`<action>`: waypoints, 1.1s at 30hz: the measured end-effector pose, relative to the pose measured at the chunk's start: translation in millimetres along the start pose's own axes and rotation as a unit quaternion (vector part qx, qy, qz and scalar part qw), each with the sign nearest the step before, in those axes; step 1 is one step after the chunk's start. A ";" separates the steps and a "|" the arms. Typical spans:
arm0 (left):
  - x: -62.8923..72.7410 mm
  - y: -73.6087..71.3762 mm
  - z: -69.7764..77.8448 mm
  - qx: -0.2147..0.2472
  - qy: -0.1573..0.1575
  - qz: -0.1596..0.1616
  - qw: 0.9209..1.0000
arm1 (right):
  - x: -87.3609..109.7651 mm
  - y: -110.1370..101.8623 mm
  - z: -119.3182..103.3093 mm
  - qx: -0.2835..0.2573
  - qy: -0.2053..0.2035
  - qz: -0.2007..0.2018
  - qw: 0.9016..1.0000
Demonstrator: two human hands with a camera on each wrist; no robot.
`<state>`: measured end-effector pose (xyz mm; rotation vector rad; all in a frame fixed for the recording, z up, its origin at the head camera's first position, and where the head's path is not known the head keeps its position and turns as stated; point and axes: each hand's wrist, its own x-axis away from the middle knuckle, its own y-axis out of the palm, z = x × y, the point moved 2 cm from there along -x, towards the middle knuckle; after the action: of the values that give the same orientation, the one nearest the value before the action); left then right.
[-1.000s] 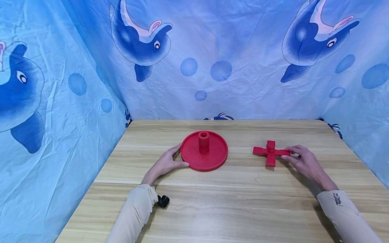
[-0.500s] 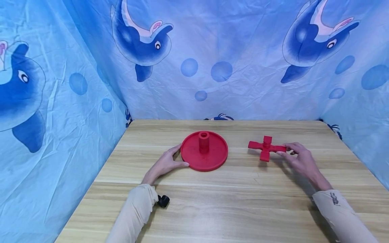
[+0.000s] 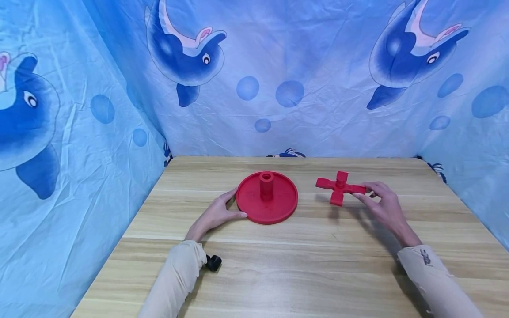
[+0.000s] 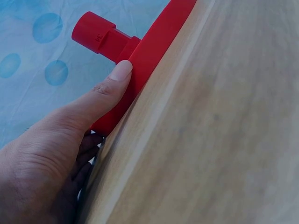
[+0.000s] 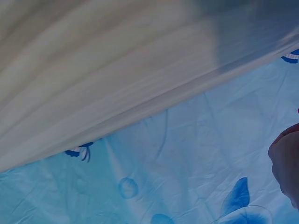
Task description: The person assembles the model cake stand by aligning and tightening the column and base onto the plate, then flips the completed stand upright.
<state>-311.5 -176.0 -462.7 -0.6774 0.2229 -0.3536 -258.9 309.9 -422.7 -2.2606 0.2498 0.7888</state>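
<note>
A red round base [image 3: 249, 204] with a raised rim lies flat on the table. From its middle rises a hollow red post [image 3: 267, 187]. My left hand [image 3: 218, 214] holds the base's left edge, the thumb at the front and the fingers further back; in the left wrist view the thumb [image 4: 120, 72] lies against the rim. To the right, my right hand [image 3: 382, 206] pinches one arm of a red four-armed cross piece [image 3: 338, 187] between thumb and fingers. The cross hangs above the table, slightly tilted, its shadow below. The right wrist view catches only a bit of that hand [image 5: 286, 163].
The wooden table [image 3: 278, 274] has its far edge against a blue dolphin-print curtain [image 3: 302, 128], which also closes in both sides. A small black object [image 3: 214, 263] sits at the left sleeve's cuff.
My right hand has lifted the cross piece off the table and carried it leftward and farther back, closer to the base. The left hand and the base have stayed put.
</note>
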 end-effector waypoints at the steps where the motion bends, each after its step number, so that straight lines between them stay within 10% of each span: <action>1: 0.2 -0.4 0.3 -0.001 0.000 0.001 1.000 | -1.2 1.8 -2.1 -0.006 -0.005 0.003 1.000; 33: 0.6 -0.9 -1.9 -0.003 0.010 0.002 1.000 | -26.5 54.0 -49.2 -0.088 -0.041 0.023 0.995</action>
<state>-311.7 -178.0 -463.7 -0.6793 0.2430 -0.3568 -278.1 235.7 -410.1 -2.3865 0.2024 0.9583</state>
